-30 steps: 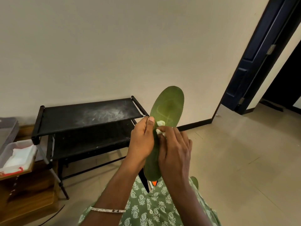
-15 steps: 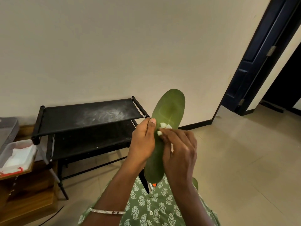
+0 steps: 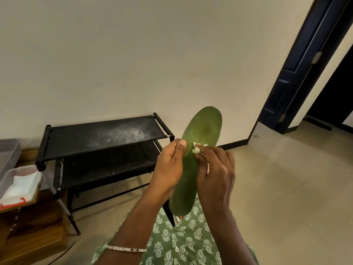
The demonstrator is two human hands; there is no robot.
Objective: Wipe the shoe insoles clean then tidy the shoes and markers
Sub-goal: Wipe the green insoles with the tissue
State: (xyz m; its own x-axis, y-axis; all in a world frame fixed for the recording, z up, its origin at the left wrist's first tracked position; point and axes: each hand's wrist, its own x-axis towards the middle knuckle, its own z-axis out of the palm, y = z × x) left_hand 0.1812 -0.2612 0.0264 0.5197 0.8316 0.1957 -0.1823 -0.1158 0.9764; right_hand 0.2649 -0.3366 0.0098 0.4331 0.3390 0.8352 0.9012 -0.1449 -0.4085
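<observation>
A green shoe insole (image 3: 204,129) stands upright in front of me, toe end up. My left hand (image 3: 169,167) grips its left edge at the middle, thumb on the face. My right hand (image 3: 215,176) pinches a small white wad of tissue (image 3: 197,148) in its fingertips and presses it on the insole's face. Below the insole's heel an orange and white bit (image 3: 180,217) shows, perhaps a shoe. No markers are in view.
A black two-tier shoe rack (image 3: 99,138) with a dusty top stands against the wall on the left. A clear tray with white cloth (image 3: 19,180) sits on a wooden stand at far left. A dark door (image 3: 298,73) is open at right over tiled floor.
The insole with both hands sank slightly in view. My right hand moved the tissue a little along the insole's face near my left thumb, and its fingers spread.
</observation>
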